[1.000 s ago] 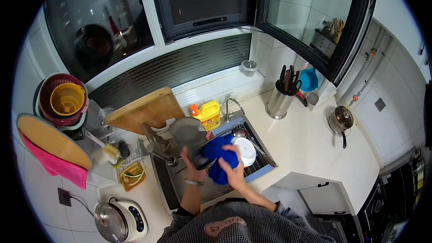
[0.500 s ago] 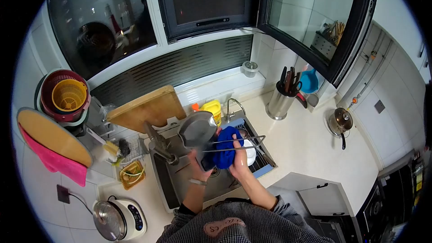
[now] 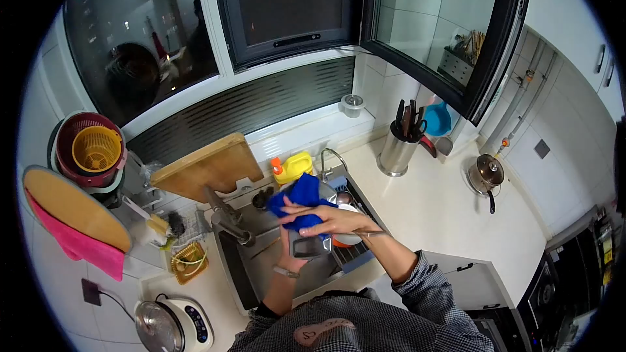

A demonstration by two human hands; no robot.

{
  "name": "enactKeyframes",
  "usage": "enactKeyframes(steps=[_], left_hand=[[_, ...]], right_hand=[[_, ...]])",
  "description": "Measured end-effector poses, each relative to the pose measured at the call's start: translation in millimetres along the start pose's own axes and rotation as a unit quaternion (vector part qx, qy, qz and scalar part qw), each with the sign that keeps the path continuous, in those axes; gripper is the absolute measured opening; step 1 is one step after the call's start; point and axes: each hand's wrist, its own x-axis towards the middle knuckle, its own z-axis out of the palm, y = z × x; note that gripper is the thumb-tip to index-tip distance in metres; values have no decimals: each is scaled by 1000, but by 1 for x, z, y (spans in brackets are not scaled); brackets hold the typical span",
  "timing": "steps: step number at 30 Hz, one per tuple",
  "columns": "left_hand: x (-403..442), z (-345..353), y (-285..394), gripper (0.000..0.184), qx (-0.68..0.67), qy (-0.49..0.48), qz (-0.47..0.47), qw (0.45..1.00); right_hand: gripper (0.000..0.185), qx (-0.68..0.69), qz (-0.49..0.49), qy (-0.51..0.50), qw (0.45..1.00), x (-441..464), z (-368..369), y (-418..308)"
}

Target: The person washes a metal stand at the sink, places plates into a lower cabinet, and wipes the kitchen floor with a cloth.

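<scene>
My left hand (image 3: 291, 255), with a band at the wrist, grips a grey metal vessel (image 3: 312, 246) from the left and below, over the sink (image 3: 261, 272). A thin wire handle (image 3: 370, 232) extends from the vessel to the right, beneath my right wrist. My right hand (image 3: 331, 219) presses a bunched blue cloth (image 3: 304, 194) against the vessel, its fingers pointing left across the cloth. Cloth and hand cover much of the vessel, so its full shape is hidden. Under my right forearm, a white bowl with an orange edge (image 3: 347, 241) shows in part, in the rack.
A faucet (image 3: 233, 229) rises at the sink's left. Behind stand a cutting board (image 3: 208, 169) and a yellow bottle (image 3: 297, 164). Further right are a knife holder (image 3: 396, 151) and a lidded pot (image 3: 486, 173). An electric cooker (image 3: 171, 327) sits front left.
The vessel has turned and lowered, its wire handle now under my right wrist. My right hand has moved the blue cloth left and up onto the vessel. The view has shifted slightly.
</scene>
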Motion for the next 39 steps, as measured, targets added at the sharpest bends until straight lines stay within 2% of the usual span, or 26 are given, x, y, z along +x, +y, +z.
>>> enactKeyframes(steps=[1, 2, 3, 4, 6, 8, 9, 10, 11, 12, 14, 16, 18, 20, 21, 22, 24, 28, 33, 34, 35, 36, 38, 39], left_hand=[[-5, 3, -5, 61, -27, 33, 40, 998], [-8, 6, -8, 61, -54, 65, 79, 993], [-8, 10, -7, 62, -43, 34, 87, 995], [-9, 9, -6, 61, -42, 64, 82, 994], [-10, 15, -3, 60, -11, 58, 85, 995], [-12, 6, -1, 60, -30, 70, 66, 995], [-13, 8, -1, 62, -27, 95, 95, 991], [-13, 11, -2, 64, -25, 119, 119, 985], [-11, 15, -3, 67, -50, 83, 98, 991], [-9, 19, -3, 70, -73, 47, 74, 993], [-5, 43, -9, 76, -84, -38, 19, 996], [3, 56, -36, 85, -196, -42, -54, 978], [5, 66, -64, 91, -169, -83, -100, 977], [13, 74, -78, 94, -179, -106, -128, 970], [16, 78, -87, 98, -191, -121, -120, 967], [22, 77, -96, 98, -194, -122, -136, 964], [34, 78, -116, 100, -107, -123, -130, 978], [43, 114, -177, 96, -76, -160, -147, 973], [56, 152, -279, 88, -42, -125, -157, 979], [59, 158, -301, 86, 10, -137, -155, 978], [61, 161, -322, 83, 62, -147, -154, 975], [61, 164, -343, 71, 40, -149, -161, 975], [67, 162, -396, 66, 133, 31, -142, 980], [71, 168, -420, 66, 135, 27, -147, 979]], right_hand=[[38, 16, 0, 28, 999, -2, 2, -4], [38, 16, -1, 30, 999, -7, 0, 2], [37, 89, 44, 43, 994, -13, -3, 6], [36, 163, 91, 55, 981, -19, -3, 9], [32, 146, 104, 140, 974, -32, 0, 8], [32, 154, 108, 310, 932, -52, 4, 36], [32, 269, 35, 412, 870, -60, 9, 37], [33, 373, -41, 505, 777, -70, 13, 38], [34, 439, -96, 565, 692, -77, 15, 40], [34, 429, -100, 587, 679, -81, 24, 34], [33, 469, -84, 590, 652, -82, 46, 20], [30, 536, -35, 587, 605, -80, 73, 33], [25, 658, -229, 422, 580, -96, 107, 112], [20, 602, -160, 526, 579, -112, 115, 78], [18, 603, -62, 630, 485, -110, 117, 46], [23, 597, -73, 646, 470, -121, 122, 50], [32, 594, -110, 665, 440, -148, 125, 46], [46, 567, -167, 670, 449, -223, 128, 16], [47, 523, -195, 688, 463, -352, 133, -19], [47, 522, -196, 690, 462, -382, 136, -23], [49, 516, -190, 714, 435, -411, 141, -22], [51, 509, -184, 737, 405, -439, 147, -21], [52, 466, -182, 784, 369, -491, 159, -29], [51, 460, -203, 790, 352, -514, 164, -32]])
